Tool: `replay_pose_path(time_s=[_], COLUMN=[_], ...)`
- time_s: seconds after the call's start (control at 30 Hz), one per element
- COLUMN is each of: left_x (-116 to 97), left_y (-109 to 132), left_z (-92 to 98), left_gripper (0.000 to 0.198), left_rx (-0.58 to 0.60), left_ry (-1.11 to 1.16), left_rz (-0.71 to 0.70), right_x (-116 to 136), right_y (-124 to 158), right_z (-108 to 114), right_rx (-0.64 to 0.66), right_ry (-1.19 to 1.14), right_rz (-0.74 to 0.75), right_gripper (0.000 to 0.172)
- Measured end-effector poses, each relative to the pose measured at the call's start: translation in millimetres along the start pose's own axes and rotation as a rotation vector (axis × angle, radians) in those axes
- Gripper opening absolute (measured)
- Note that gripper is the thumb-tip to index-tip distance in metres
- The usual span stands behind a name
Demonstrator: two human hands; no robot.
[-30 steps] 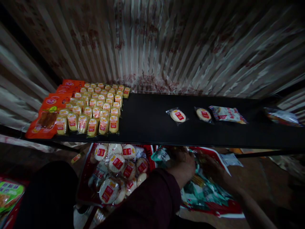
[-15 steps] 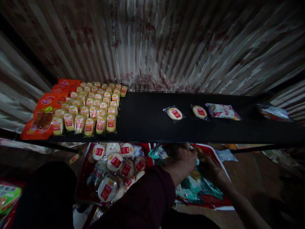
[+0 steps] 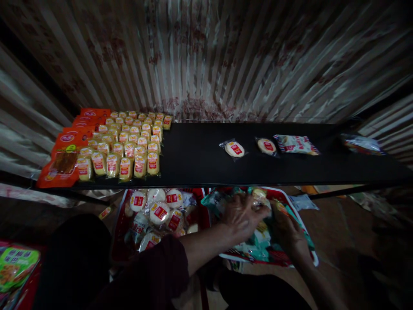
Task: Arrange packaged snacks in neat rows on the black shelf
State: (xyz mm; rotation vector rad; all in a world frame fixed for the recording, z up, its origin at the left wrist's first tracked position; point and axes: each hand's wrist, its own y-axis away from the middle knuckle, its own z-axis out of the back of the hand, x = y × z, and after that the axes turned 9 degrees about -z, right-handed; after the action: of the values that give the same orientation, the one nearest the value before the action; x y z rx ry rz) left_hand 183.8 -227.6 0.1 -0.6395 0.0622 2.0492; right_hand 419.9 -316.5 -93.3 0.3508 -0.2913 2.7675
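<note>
Both hands are down in an opened red, white and green bag (image 3: 300,224) on the floor, below the front edge of the black table (image 3: 200,163). My left hand (image 3: 241,213) has its fingers curled, and a small pale wrapped snack (image 3: 260,194) sits at their tips. Just to its right, my right hand (image 3: 288,230) has its fingers bent onto the bag's contents beside a small orange packet (image 3: 280,207). The light is dim, so the grips are hard to read. Green wrappers (image 3: 261,241) lie under both hands.
On the table, rows of small yellow snack packets (image 3: 129,146) lie beside orange pouches (image 3: 64,159) at the left. Two round wrapped cakes (image 3: 235,149) (image 3: 266,146) and a striped packet (image 3: 295,144) lie right of centre. A red bag of round cakes (image 3: 158,211) sits on the floor.
Both hands have drawn back from under the table edge towards me. The left hand has lifted with a small wrapped snack at its fingertips, and its sleeve has slid up the forearm.
</note>
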Motion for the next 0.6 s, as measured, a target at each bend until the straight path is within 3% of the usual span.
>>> replay_pose_path(time_s=[0.07, 0.17, 0.3, 0.43, 0.53, 0.6], left_x=[9.8, 22.2, 31.9, 43.3, 60.3, 72.3], left_y=[19.9, 50.7, 85.3, 121.0, 153.9, 173.1], left_z=[8.5, 19.1, 30.9, 34.2, 29.4, 26.3], left_gripper=[0.041, 0.046, 0.049, 0.052, 0.049, 0.047], left_rx=[-0.09, -0.176, -0.279, -0.238, -0.154, -0.118], left_ry=[0.005, 0.004, -0.028, -0.182, -0.257, -0.263], left_rz=[0.044, 0.177, 0.395, 0.512, 0.515, 0.493], right_x=[16.3, 70.4, 170.5, 242.0, 242.7, 212.4], right_y=[-2.0, -6.3, -5.0, 2.2, -0.5, -8.1], right_z=[17.7, 38.8, 33.2, 14.7, 22.8, 33.7], right_rx=[-0.107, -0.169, 0.003, 0.291, 0.396, 0.276], right_ry=[-0.047, -0.151, -0.328, -0.399, -0.4, -0.39], right_rz=[-0.034, 0.016, 0.223, 0.358, 0.485, 0.362], right_gripper=[0.045, 0.043, 0.035, 0.054, 0.057, 0.04])
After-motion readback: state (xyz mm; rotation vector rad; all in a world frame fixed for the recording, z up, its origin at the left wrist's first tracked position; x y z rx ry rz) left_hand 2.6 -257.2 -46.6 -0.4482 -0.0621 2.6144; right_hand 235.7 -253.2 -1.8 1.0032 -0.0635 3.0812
